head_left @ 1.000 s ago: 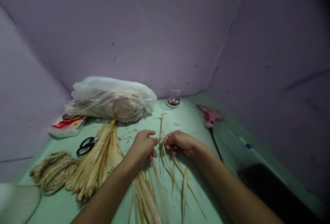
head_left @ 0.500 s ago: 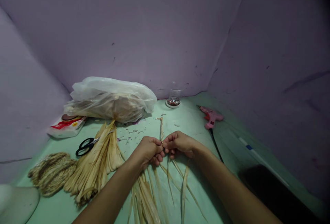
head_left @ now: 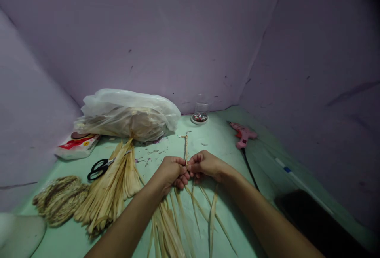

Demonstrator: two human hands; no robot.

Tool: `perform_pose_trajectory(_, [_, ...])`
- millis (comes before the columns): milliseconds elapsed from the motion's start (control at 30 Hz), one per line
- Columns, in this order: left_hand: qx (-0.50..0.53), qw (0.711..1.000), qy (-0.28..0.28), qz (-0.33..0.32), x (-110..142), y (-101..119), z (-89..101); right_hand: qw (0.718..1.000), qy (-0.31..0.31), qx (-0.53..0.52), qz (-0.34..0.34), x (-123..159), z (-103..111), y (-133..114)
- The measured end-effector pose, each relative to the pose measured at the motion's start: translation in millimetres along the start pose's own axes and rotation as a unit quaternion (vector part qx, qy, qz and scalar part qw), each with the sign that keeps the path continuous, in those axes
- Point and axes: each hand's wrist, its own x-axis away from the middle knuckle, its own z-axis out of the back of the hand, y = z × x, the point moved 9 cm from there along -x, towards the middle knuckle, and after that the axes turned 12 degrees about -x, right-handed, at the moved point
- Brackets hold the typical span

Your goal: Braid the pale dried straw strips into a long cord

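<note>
My left hand [head_left: 170, 172] and my right hand [head_left: 206, 165] meet at the middle of the green table [head_left: 225, 139], fingers pinched together on dried straw strips. A thin braided length [head_left: 186, 147] of these strips runs away from my fingertips toward the wall. Loose strip ends [head_left: 204, 208] trail from under both hands toward me. More strips [head_left: 166, 226] lie under my left forearm.
A pile of dried strips [head_left: 111, 186] lies at the left, beside black scissors [head_left: 99, 167] and a coiled braid [head_left: 59, 198]. Behind are a plastic bag of straw [head_left: 129, 113], a red-white packet [head_left: 77, 146], a small jar [head_left: 200, 113] and a pink glue gun [head_left: 242, 133].
My hands have come together: a gap lay between them a second ago, now the fingertips touch around the strips at the braid's near end.
</note>
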Motion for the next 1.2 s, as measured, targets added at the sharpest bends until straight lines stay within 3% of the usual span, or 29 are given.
perform_pose_trajectory(200, [-0.032,0.999,0.014,-0.002,-1,0,5.3,0.999,-0.012,0.048,0.023,-2,-3,-1])
perform_pose_trajectory(300, [-0.075,0.997,0.006,0.007,-1,-1,5.0,0.994,0.015,0.096,0.043,-5,1,2])
perform_pose_trajectory(400, [-0.125,0.992,0.034,0.009,-2,-2,9.6,0.984,0.047,0.155,0.067,-5,4,4])
perform_pose_trajectory(500, [-0.193,0.979,0.066,-0.011,-7,-2,14.9,0.947,0.110,0.277,0.118,3,6,-8])
perform_pose_trajectory(633, [-0.284,0.951,0.086,-0.086,-15,5,18.4,0.882,0.178,0.397,0.180,20,0,-28])
perform_pose_trajectory(833, [-0.338,0.918,0.054,-0.203,-12,26,13.5,0.869,0.191,0.419,0.181,28,-2,-33])
perform_pose_trajectory(1033, [-0.323,0.922,0.067,-0.202,-11,28,12.1,0.846,0.253,0.453,0.126,37,3,-33])
perform_pose_trajectory(1200, [-0.282,0.935,0.104,-0.187,-14,22,10.2,0.787,0.324,0.516,0.091,55,3,-34])
